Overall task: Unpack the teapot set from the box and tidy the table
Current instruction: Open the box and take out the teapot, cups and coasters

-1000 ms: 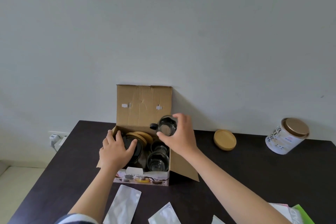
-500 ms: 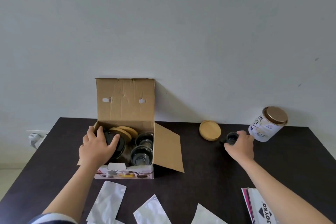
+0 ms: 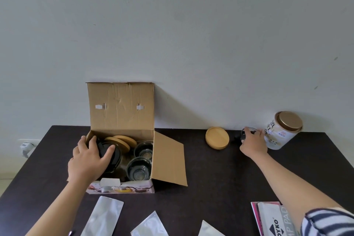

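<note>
Dark table [image 3: 220, 178] set against a pale wall [image 3: 191, 34]. Open cardboard box [image 3: 168, 161] at left centre of the table, rear flap upright against the wall, right flap folded outward. Inside the box: a black-lidded teapot [image 3: 115, 156] on the left, two wooden lids [image 3: 122, 141] leaning behind it, and two glass cups [image 3: 140, 167] on the right, one behind the other. Tin [image 3: 281, 130] with a gold lid at the far right, tilted against the wall. Left hand [image 3: 90, 159] spread flat over the teapot lid, fingers curled across it, thumb at its right edge. Right hand [image 3: 252, 142] at the far edge of the table, fingers closed around a small glass cup [image 3: 246, 134] with a black handle, between a wooden coaster [image 3: 217, 138] and the tin. Silver pouches [image 3: 104, 216] and a printed pad [image 3: 275, 218] lie along the near edge
</note>
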